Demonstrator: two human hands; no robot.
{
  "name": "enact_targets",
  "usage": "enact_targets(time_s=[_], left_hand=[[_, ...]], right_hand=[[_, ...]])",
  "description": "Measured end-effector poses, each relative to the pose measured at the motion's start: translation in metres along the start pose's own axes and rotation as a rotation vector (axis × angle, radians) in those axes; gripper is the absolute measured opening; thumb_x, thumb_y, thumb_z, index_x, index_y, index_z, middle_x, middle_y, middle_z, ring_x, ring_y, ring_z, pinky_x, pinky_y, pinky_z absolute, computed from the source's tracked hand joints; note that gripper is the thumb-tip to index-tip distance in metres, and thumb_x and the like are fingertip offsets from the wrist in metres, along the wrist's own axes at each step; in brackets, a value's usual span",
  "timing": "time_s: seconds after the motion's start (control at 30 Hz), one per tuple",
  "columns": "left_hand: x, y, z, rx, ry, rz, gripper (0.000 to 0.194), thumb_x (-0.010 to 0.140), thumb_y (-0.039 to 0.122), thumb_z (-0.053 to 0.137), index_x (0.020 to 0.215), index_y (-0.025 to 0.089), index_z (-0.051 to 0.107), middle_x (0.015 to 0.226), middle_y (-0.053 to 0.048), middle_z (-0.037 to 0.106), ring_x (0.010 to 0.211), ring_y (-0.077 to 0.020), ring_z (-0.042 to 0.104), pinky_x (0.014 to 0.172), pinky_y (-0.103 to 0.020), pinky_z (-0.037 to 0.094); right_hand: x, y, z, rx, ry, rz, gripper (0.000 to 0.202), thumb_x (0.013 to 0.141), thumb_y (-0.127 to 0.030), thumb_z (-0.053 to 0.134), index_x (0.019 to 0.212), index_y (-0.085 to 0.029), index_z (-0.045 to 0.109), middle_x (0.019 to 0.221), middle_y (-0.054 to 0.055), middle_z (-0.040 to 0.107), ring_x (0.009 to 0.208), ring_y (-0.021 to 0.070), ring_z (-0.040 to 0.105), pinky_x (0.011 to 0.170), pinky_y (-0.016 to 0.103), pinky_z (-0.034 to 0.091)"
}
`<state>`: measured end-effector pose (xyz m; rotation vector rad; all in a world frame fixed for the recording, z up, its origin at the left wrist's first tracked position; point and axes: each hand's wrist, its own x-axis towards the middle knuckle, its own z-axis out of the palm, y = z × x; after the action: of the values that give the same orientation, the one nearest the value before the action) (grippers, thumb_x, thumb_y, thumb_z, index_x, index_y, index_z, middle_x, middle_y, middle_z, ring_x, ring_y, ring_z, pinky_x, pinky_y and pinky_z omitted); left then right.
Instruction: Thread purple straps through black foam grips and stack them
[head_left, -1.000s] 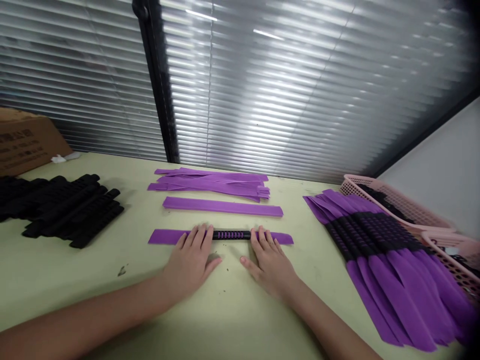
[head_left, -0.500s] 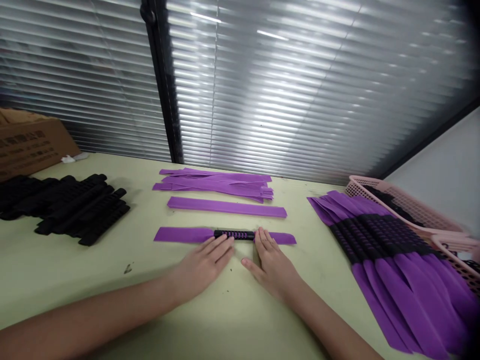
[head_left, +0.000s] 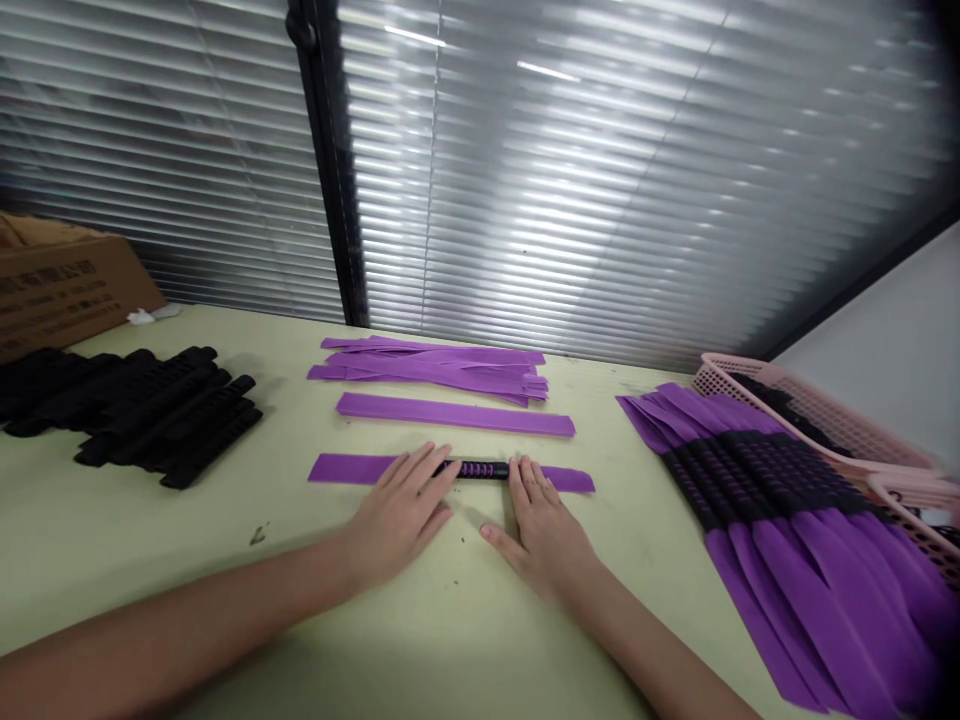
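Observation:
A purple strip lies across the table in front of me, with a black slotted sleeve around its middle; purple shows through the slots. My left hand rests flat with fingers spread over the sleeve's left end and the strip beside it. At the sleeve's right end, my right hand lies flat, fingertips on the strip, thumb stretched out on the table. Behind them is a single folded purple strip, and farther back a pile of purple strips.
Black sleeves are heaped at the left, near a cardboard box. Several purple strips with black sleeves lie fanned at the right, beside pink baskets. Window blinds rise behind the table.
My left hand has shifted slightly left and forward, its fingers now farther over the strip and the sleeve's left end. My right hand has barely moved.

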<state>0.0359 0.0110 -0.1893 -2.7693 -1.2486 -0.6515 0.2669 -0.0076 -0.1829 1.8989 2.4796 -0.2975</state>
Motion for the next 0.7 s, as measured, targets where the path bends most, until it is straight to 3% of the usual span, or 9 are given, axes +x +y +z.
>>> enact_targets(time_s=[0.1, 0.3, 0.7], left_hand=[[0.006, -0.012, 0.003, -0.108, -0.016, -0.1, 0.05, 0.097, 0.038, 0.037, 0.143, 0.019, 0.033, 0.144, -0.012, 0.043, 0.135, -0.0263, 0.037, 0.108, -0.048, 0.036], [0.016, -0.029, 0.007, -0.306, -0.066, -0.146, 0.033, 0.097, 0.03, 0.038, 0.125, 0.021, 0.052, 0.127, -0.007, 0.06, 0.121, -0.0222, 0.052, 0.109, -0.05, 0.034], [0.015, -0.033, 0.007, -0.361, -0.098, -0.197, 0.032, 0.096, 0.026, 0.038, 0.125, 0.021, 0.05, 0.128, -0.006, 0.059, 0.122, -0.0217, 0.053, 0.113, -0.049, 0.028]], right_hand=[[0.0, 0.0, 0.0, 0.014, 0.015, -0.005, 0.096, 0.085, -0.072, 0.026, 0.15, -0.004, 0.005, 0.154, 0.017, 0.003, 0.142, 0.029, -0.001, 0.116, 0.047, 0.017], [0.001, -0.002, -0.003, 0.019, -0.003, 0.017, 0.099, 0.084, -0.075, 0.027, 0.149, -0.003, 0.006, 0.154, 0.018, 0.003, 0.143, 0.0299, -0.001, 0.116, 0.047, 0.017], [0.003, -0.002, 0.0, -0.012, 0.019, 0.041, 0.105, 0.079, -0.08, 0.022, 0.149, -0.002, 0.011, 0.154, 0.015, 0.006, 0.143, 0.0305, 0.003, 0.117, 0.045, 0.016]])
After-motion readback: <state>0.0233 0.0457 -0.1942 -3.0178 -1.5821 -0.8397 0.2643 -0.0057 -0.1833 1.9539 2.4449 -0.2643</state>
